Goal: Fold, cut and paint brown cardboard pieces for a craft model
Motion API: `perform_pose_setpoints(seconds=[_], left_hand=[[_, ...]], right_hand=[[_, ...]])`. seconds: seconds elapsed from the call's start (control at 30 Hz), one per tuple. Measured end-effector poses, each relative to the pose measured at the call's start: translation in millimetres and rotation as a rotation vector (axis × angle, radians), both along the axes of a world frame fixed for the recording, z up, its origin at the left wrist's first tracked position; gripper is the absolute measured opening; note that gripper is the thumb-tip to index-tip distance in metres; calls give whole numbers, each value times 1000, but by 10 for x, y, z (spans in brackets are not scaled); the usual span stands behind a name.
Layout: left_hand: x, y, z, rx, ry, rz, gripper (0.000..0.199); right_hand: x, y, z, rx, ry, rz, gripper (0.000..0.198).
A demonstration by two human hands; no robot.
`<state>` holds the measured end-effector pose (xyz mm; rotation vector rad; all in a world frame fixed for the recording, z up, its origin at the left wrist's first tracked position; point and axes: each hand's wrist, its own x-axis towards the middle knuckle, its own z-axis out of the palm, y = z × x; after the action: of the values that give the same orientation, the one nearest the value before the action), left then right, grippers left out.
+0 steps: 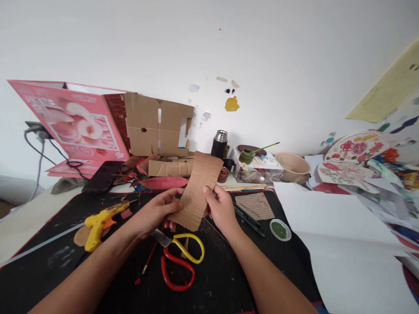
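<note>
You have the corrugated cardboard strip (pixel 200 183) up in front of you, above the tabletop (pixel 216 288), tilted with its far end toward the right. Your left hand (pixel 166 208) has its grip clamped on the near left edge, thumb on top; your right hand (pixel 220 208) pinches the right edge, its thumb flat on the ribbed face and its fingers mostly hidden behind.

The ridges run across the strip and it already bows a little, so it will probably crease along a ridge if you squeeze hard. Press lightly, spread your fingers behind it for support, and turn both wrists together rather than twisting one end.

Mind the scissors (pixel 167 242) just below: the blades reach under your left hand. Lift clear of them, and of the yellow glue gun (pixel 98 224) to your left, when shifting your hold.
</note>
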<state>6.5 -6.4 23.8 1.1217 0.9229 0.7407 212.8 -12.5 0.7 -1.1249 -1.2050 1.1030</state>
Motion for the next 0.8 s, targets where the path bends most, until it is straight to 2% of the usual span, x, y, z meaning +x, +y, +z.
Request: perform_pose_setpoints(seconds=[0.07,0.17,0.23,0.37,0.53,0.7,0.8], left_hand=[[3,37,-14,40,3,148,59],[21,53,-22,55,-28,291,60],[46,31,-22,42,-70,258,63],[86,-51,-18,9,-121,14,77],[69,-108,27,4,-167,-134,78],[136,-100,27,-59,-72,-55,43],[190,-98,-8,-73,-71,35,36]], right_hand=[[-33,-17,-13,-68,-4,61,44],[-62,-42,-9,-75,-31,56,46],[-60,-49,0,-56,-38,19,46],[-34,-44,9,-20,-62,-39,46],[-23,-50,11,20,-52,-38,47],[-19,-62,2,62,-84,-70,47],[-5,-69,5,120,-183,-103,40]])
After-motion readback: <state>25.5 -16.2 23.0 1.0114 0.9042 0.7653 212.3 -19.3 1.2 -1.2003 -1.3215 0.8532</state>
